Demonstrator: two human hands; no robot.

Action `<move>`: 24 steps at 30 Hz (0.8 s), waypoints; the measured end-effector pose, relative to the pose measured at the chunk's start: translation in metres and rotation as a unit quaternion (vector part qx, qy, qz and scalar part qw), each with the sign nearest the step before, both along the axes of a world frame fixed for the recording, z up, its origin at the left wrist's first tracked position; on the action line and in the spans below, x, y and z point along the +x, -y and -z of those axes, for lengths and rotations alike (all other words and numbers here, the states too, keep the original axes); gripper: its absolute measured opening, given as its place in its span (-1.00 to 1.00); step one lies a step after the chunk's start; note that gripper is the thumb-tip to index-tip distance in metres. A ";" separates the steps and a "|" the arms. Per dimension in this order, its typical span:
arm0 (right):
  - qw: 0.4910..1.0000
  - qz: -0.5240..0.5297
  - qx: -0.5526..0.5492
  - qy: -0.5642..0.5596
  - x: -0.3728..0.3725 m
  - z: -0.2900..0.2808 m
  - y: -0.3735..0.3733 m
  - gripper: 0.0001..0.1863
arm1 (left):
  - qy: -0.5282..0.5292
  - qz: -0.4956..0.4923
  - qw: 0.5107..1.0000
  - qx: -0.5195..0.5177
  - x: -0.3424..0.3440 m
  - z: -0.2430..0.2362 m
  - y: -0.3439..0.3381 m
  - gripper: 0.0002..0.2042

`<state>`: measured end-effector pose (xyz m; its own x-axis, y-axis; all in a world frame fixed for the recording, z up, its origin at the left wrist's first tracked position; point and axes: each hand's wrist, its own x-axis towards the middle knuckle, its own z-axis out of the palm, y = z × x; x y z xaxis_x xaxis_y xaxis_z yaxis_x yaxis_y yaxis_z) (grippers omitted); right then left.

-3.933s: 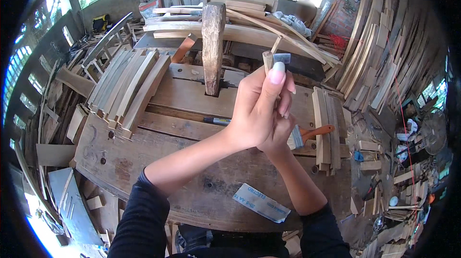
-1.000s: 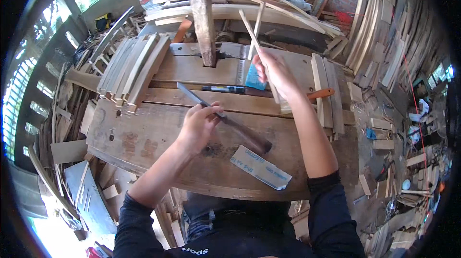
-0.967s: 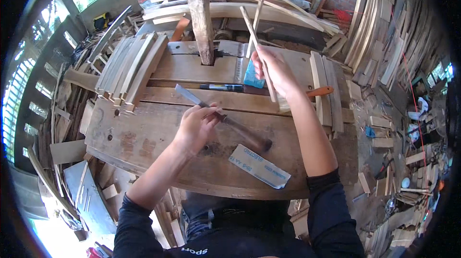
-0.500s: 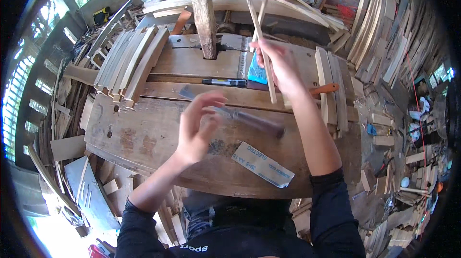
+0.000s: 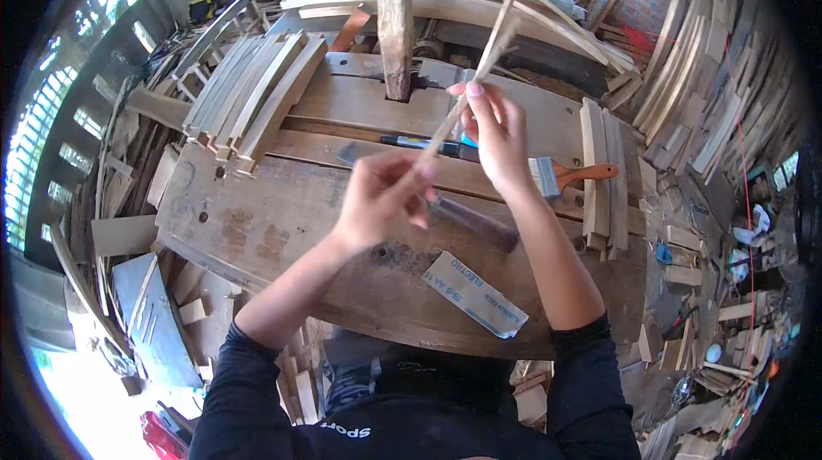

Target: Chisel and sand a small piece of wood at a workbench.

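My right hand (image 5: 499, 136) pinches thin wooden sticks (image 5: 448, 124) above the workbench (image 5: 282, 220); their blurred upper ends spread apart. My left hand (image 5: 377, 201) is closed around the lower end of a stick. Beneath my left hand lies a tool with a dark handle (image 5: 473, 222); its flat metal blade shows on the far side of that hand, and its middle is hidden. A black marker pen (image 5: 419, 143) rests by the bench's groove, near a blue item mostly covered by my right hand. Right of my right wrist sits a paintbrush (image 5: 582, 174) with an orange-brown handle.
A pale printed strip (image 5: 475, 293) lies near the front edge. Wood pieces are stacked on the bench's left (image 5: 257, 100) and right (image 5: 594, 178). A thick wooden post (image 5: 394, 23) rises from the bench's far part. Boards and offcuts crowd the surroundings.
My left hand has gone from open and apart to closed on the stick's lower end. The sticks have tilted, their upper ends leaning right. The whole view has shifted slightly.
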<state>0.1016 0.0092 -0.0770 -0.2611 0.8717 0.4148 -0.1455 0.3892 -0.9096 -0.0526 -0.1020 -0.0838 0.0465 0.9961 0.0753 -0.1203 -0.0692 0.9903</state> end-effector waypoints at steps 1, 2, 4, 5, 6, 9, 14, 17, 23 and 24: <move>1.000 -0.015 -0.017 -0.007 0.001 0.000 -0.002 -0.65 | -0.002 -0.024 1.000 0.017 -0.014 0.004 0.000 -0.74; 0.999 -0.031 -0.034 -0.014 -0.001 0.000 -0.004 -0.68 | -0.004 -0.051 0.998 0.032 -0.031 0.008 0.000 -0.75; 0.998 -0.027 -0.054 0.006 -0.001 0.009 -0.008 -0.70 | -0.046 -0.111 0.992 0.026 -0.058 0.000 -0.002 -0.72; 0.998 -0.016 -0.043 0.036 0.001 0.017 -0.012 -0.69 | -0.047 -0.129 0.990 0.044 -0.072 -0.007 -0.005 -0.71; 0.995 0.003 0.033 0.094 0.001 0.026 -0.014 -0.67 | -0.060 -0.150 0.984 0.071 -0.088 -0.014 -0.008 -0.70; 0.978 0.042 0.127 0.160 -0.010 0.033 -0.005 -0.69 | -0.159 -0.238 0.950 0.122 -0.136 -0.048 -0.013 -0.72; 0.958 0.028 0.163 0.234 -0.012 0.030 0.008 -0.73 | -0.215 -0.296 0.917 0.160 -0.175 -0.074 -0.044 -0.73; 0.954 0.029 0.173 0.243 -0.010 0.038 0.009 -0.74 | -0.240 -0.299 0.907 0.176 -0.170 -0.068 -0.077 -0.78; 0.944 0.034 0.174 0.278 -0.010 0.043 0.013 -0.73 | -0.391 -0.294 0.859 0.152 -0.181 -0.060 -0.133 -0.74; 0.943 0.039 0.176 0.278 -0.011 0.043 0.013 -0.73 | -0.385 -0.291 0.863 0.152 -0.182 -0.056 -0.139 -0.74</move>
<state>0.0911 -0.0037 -0.1202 -0.4647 0.7310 0.4996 0.3578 0.6712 -0.6492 -0.2349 0.0374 -0.0279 -0.3014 0.8074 0.5073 0.7079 -0.1670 0.6863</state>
